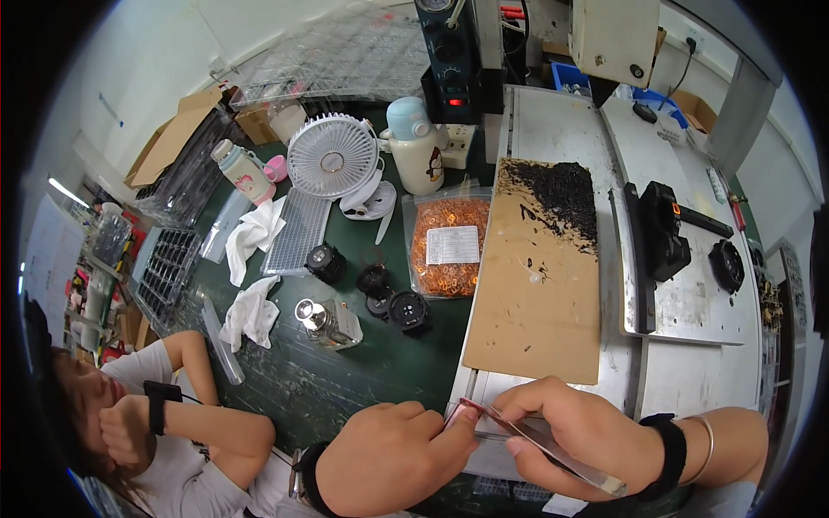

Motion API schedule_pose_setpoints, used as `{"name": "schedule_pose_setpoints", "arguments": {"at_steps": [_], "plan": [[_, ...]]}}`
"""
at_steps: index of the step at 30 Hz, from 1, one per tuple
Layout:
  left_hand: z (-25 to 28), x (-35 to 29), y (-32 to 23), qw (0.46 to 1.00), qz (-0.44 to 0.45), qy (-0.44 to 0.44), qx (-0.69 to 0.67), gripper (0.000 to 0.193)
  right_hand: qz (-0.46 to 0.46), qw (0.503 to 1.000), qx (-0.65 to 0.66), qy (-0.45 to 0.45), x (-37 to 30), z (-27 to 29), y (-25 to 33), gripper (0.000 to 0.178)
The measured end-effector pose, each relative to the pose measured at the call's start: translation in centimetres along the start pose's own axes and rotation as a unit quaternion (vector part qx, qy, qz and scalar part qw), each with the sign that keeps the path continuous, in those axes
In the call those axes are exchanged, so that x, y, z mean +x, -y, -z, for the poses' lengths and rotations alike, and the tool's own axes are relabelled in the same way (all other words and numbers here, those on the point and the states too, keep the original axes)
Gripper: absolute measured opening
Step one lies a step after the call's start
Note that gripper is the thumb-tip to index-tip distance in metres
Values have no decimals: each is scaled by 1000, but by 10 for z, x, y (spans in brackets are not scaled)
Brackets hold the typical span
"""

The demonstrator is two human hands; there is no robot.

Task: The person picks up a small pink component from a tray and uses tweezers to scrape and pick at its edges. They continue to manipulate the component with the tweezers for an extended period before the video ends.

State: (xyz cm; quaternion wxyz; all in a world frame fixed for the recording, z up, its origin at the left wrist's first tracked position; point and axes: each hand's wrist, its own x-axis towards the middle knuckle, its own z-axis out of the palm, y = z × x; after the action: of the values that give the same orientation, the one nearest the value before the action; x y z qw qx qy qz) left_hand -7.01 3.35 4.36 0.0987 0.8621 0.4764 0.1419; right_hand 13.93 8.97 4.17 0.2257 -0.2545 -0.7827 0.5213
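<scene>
My left hand (393,457) is closed in a pinch at the bottom middle, its thumb and fingertips gripping a small reddish piece (467,402) whose kind I cannot make out. Close beside it, my right hand (579,423) is wrapped round metal tweezers (561,457). The tips of the tweezers reach up to the reddish piece; whether they grip it is too small to tell. Both hands are at the near edge of a light metal work surface, just below a brown cardboard sheet (535,319) with many black bits heaped at its far end.
A bag of orange parts (447,242) lies left of the cardboard. Nearby are black round parts (408,312), a glass bottle (330,324), white cloths (250,315), a fan (334,160) and a flask (413,151). A black fixture (663,233) stands right. Another person's forearm (216,423) is at left.
</scene>
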Motion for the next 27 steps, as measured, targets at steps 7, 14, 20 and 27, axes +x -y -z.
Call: {"name": "schedule_pose_setpoints", "arguments": {"at_steps": [7, 14, 20, 27], "plan": [[2, -2, -3, 1000, 8, -4, 6, 28, -9, 1000, 1, 25, 0, 7, 2, 20], [-6, 1, 15, 1000, -2, -14, -27, 27, -35, 999, -7, 36, 4, 12, 0, 14], [4, 5, 12, 996, 33, -30, -71, 27, -28, 999, -13, 21, 5, 11, 2, 16], [-10, 11, 26, 991, -3, -33, -133, 24, -80, 997, 12, -2, 3, 8, 7, 17]]}}
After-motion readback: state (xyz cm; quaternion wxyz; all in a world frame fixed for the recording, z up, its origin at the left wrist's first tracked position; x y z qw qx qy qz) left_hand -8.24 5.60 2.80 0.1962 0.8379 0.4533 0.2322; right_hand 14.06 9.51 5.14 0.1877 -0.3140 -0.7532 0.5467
